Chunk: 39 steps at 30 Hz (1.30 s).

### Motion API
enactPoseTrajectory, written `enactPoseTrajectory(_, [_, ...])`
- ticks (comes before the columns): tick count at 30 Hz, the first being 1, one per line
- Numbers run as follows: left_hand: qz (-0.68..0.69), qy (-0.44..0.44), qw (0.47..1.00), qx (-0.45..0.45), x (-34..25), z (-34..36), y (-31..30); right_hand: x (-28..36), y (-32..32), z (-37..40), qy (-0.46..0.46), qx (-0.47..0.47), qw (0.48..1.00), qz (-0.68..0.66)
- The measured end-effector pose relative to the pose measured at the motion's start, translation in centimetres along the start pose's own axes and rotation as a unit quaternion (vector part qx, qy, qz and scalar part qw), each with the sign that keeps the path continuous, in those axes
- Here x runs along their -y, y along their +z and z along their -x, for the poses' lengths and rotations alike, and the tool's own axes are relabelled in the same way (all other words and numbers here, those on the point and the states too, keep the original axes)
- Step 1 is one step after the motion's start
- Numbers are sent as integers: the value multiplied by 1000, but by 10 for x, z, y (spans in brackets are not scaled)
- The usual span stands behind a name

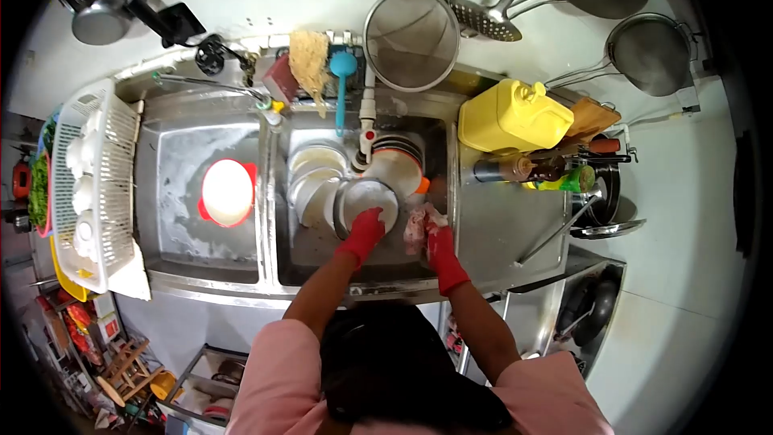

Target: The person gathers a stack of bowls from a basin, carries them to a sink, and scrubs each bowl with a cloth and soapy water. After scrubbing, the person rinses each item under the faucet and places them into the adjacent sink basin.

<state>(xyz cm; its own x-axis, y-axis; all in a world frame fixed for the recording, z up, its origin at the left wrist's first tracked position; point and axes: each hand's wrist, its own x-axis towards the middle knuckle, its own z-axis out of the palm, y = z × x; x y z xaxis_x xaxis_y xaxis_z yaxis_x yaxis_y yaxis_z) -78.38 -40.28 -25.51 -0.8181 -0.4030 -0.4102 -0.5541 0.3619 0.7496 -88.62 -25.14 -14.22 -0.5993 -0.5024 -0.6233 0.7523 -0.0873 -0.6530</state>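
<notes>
Both my hands wear red gloves over the right basin of a steel double sink (362, 270). My left hand (365, 235) grips the near rim of a round metal bowl (367, 200), its fingers over the inside. In my right hand (440, 248) is a wet, pinkish-white cloth (415, 229), bunched and just right of the bowl. Behind the bowl, several pale bowls (314, 185) lean together at the left. A stack of plates (394, 167) stands at the back right of the basin, below the tap (368, 125).
The left basin holds a white bowl with red handles (228, 192). A white basket (105, 193) flanks the sink. On the right counter stand a yellow jug (511, 119) and several bottles (503, 167). A strainer (412, 40) and a blue brush (341, 80) hang at the back.
</notes>
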Motion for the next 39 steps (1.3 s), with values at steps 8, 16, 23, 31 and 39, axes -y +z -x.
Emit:
enactPoseTrajectory(8, [268, -82, 928, -247, 25, -146, 2, 29, -8, 23, 18, -1, 995, 100])
enactPoseTrajectory(16, [314, -181, 881, -305, -19, -114, -20, 5, -43, 11, 8, -112, 983, 145])
enactPoseTrajectory(23, [-126, 28, 969, -212, -21, -114, -25, 34, -34, 8, 20, -7, 998, 64])
enactPoseTrajectory(31, [-173, 126, 918, -335, -40, -66, -74, 60, -23, 5, -33, 34, 996, -78])
enactPoseTrajectory(39, [179, -161, 883, -403, -31, 25, -31, -2, -17, -52, -120, 90, 989, -13])
